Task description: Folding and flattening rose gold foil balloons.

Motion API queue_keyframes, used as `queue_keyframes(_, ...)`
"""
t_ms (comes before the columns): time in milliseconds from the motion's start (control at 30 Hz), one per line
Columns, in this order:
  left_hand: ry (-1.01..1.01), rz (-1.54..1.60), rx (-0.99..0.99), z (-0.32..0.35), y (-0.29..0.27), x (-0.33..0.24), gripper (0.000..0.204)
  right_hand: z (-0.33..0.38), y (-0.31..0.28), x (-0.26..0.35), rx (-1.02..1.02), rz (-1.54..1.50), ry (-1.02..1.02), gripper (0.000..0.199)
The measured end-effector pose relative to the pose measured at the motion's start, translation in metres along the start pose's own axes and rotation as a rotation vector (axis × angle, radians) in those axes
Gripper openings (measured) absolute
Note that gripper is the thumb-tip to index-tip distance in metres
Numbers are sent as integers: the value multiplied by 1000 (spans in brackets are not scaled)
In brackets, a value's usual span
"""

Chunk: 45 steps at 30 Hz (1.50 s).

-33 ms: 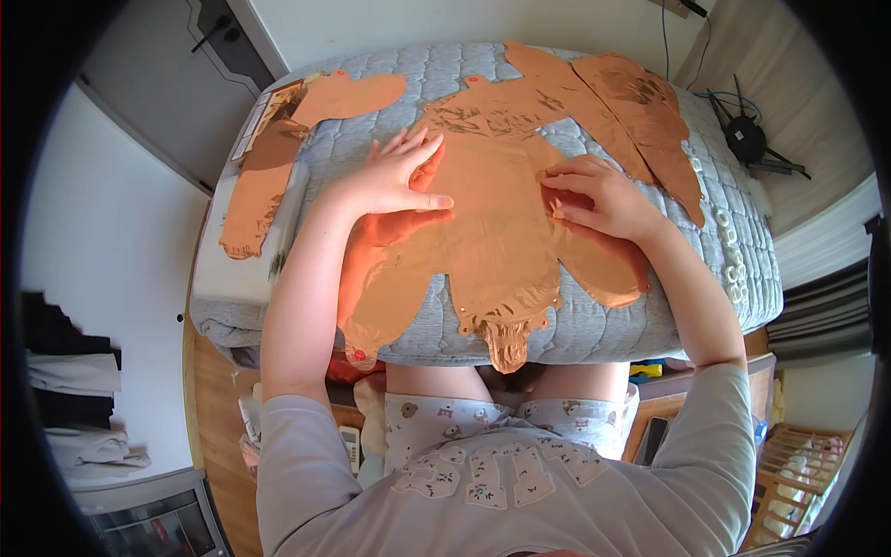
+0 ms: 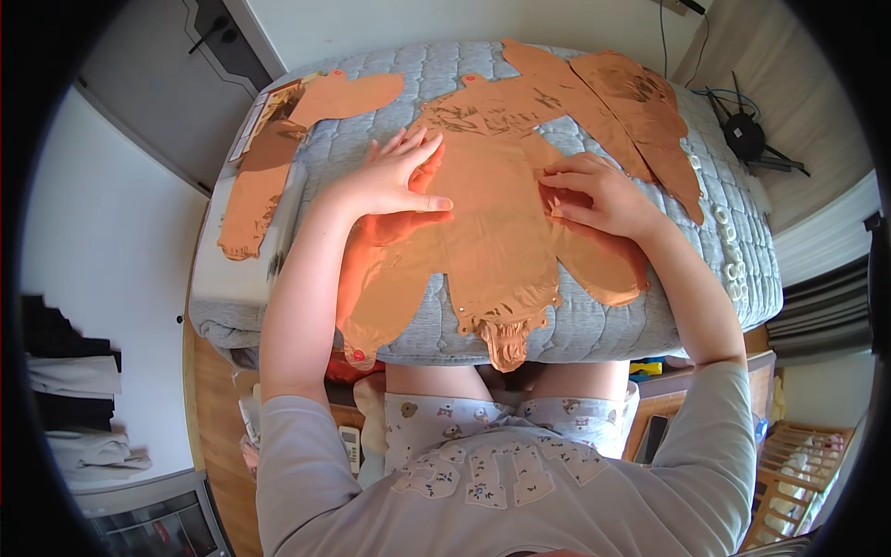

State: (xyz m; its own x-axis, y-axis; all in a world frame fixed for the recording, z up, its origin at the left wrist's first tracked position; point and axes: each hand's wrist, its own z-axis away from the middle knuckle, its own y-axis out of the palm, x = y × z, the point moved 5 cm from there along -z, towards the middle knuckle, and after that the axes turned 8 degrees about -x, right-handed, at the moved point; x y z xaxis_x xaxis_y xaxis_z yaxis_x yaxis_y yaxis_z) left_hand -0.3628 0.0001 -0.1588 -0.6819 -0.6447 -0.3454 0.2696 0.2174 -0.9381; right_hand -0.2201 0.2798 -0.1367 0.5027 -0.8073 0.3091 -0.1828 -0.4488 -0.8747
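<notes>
A flat, uninflated orange foil balloon [image 2: 492, 232] lies in front of me, its rounded lobes spread left and right. Its crumpled gathered end [image 2: 507, 343] hangs at the near edge of the bed. My left hand [image 2: 399, 181] rests on the balloon's left side, fingers spread and thumb stretched inward. On the right side, my right hand [image 2: 594, 195] touches the foil with bent fingers, thumb apart from them. Both palms are reflected in the shiny surface. A red round mark [image 2: 359, 356] shows on the lower left lobe.
The balloon lies on a grey quilted mattress [image 2: 418, 74]. More flat orange foil pieces lie at the far left [image 2: 264, 176] and far right [image 2: 622, 111]. White rolls of tape [image 2: 733, 269] line the right edge. A black router [image 2: 745, 139] stands beyond the bed.
</notes>
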Motion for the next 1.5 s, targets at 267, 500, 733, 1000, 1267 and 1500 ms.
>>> queue_keyframes(267,14,27,39,-1,6,2,116,1,0,3,-5,11,8,44)
queue_keyframes(500,6,155,14,-3,7,10,120,1,1,1,0,-6,6,44)
queue_keyframes(733,24,213,53,1,1,6,123,3,-2,1,-2,-7,0,43)
queue_keyframes(1000,-10,143,40,5,-2,-5,122,3,-6,11,-19,23,-28,33)
queue_keyframes(1267,11,114,7,1,2,5,129,2,-1,13,14,-33,-87,26)
queue_keyframes(1500,20,134,10,1,3,5,130,0,-5,13,0,-109,-73,27)
